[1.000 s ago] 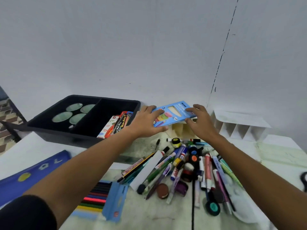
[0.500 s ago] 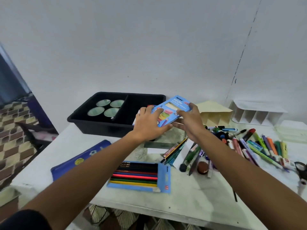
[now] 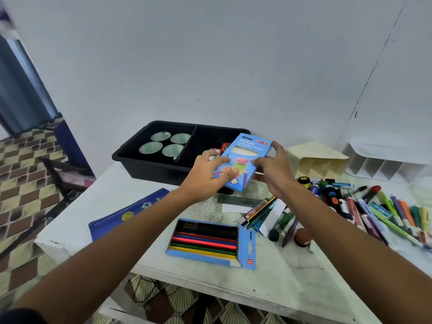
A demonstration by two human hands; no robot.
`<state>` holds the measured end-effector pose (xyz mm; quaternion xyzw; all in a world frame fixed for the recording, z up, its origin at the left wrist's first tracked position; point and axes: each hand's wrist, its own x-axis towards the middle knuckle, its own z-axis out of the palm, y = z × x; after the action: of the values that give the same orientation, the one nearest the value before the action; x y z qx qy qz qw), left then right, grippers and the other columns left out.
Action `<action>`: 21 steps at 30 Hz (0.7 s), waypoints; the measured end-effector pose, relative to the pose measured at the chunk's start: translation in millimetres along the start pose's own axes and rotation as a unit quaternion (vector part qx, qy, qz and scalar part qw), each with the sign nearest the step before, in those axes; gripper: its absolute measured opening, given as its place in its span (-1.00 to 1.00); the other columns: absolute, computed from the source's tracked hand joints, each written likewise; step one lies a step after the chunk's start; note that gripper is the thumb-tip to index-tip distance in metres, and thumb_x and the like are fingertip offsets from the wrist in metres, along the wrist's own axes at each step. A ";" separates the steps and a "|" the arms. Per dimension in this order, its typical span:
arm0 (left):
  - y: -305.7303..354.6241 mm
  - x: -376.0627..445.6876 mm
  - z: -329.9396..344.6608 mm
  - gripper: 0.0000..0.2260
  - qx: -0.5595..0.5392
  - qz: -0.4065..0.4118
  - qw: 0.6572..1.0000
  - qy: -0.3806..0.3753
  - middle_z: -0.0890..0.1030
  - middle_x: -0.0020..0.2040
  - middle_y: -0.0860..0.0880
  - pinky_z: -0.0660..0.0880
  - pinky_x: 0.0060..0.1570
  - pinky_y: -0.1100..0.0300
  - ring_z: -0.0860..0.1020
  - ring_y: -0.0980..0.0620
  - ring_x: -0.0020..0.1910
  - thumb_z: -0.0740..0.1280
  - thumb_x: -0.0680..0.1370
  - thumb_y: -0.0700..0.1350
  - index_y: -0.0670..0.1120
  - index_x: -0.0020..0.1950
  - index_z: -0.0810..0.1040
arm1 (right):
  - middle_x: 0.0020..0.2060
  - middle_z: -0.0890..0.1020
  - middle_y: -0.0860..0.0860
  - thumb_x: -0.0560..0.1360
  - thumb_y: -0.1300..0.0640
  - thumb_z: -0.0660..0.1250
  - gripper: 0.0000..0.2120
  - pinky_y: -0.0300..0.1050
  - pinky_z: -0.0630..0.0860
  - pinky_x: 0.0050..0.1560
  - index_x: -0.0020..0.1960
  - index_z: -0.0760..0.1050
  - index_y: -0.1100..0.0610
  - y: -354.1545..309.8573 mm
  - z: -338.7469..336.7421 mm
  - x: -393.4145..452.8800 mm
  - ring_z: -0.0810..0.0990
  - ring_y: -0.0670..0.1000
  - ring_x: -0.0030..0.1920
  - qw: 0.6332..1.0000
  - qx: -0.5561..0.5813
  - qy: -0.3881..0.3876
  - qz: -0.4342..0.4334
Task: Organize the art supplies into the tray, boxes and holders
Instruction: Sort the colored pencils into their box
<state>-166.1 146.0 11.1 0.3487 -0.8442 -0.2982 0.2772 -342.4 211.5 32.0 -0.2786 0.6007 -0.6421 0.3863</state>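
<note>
Both hands have carried the blue pencil box leftward since the earlier frames, and it now hangs over the near right corner of the black tray instead of in front of the cream holder.

Nearest on the table lies an open pencil box, its coloured pencils showing, with "Ninso" and "12" on the flap. Left of it is a blue pouch with a basketball print. To the right sprawls a loose pile of markers and pens.

Beyond these, the left hand and right hand each pinch a side of the closed pencil box, fingers curled on its edges. Its face reads "Ninso NEON COLOURED PENCILS".

Behind sits the black tray, four round lidded pots in its left compartment and small packets in the right. A cream holder and a white divided holder stand against the wall.

This looks like the placing step: the box probably needs lowering flat into the right compartment beside the packets, then both grips released.
</note>
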 end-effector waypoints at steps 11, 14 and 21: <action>-25.6 2.8 -9.3 -0.57 0.022 0.054 0.998 -0.038 0.30 0.42 0.00 0.55 0.14 0.10 0.32 0.06 0.39 0.23 0.55 0.10 -0.04 0.38 0.47 | -0.03 0.64 0.11 0.52 0.42 0.22 -0.41 0.03 0.62 -0.17 0.43 0.23 -0.02 0.4 0.7 0.6 0.67 0.09 -0.16 0.994 -0.065 -0.088 0.005; -25.9 1.0 -22.9 -0.53 0.085 0.094 0.992 -0.028 0.26 0.47 -0.07 0.49 0.23 0.00 0.22 0.04 0.44 0.20 0.52 0.01 -0.07 0.42 0.43 | 0.09 0.62 0.16 0.52 0.40 0.22 -0.46 -0.03 0.61 -0.20 0.39 0.30 -0.03 -1.7 5.8 1.6 0.67 0.08 -0.14 0.985 -0.109 -0.133 0.012; -32.7 1.3 -44.8 -0.01 0.349 0.180 0.903 -0.175 -0.22 0.59 -0.05 -0.20 0.48 -0.24 -0.33 -0.05 0.54 0.48 0.36 0.04 0.01 0.60 -0.10 | 0.02 0.65 0.16 0.49 0.41 0.23 -0.65 -0.03 0.60 -0.12 0.17 0.46 0.07 5.6 15.6 -1.5 0.67 0.11 -0.09 0.953 -0.188 -0.234 0.036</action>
<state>-122.7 112.2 18.7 0.2072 -0.9776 0.0139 0.0342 -327.8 204.2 28.6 -0.4665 0.6131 -0.4203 0.4793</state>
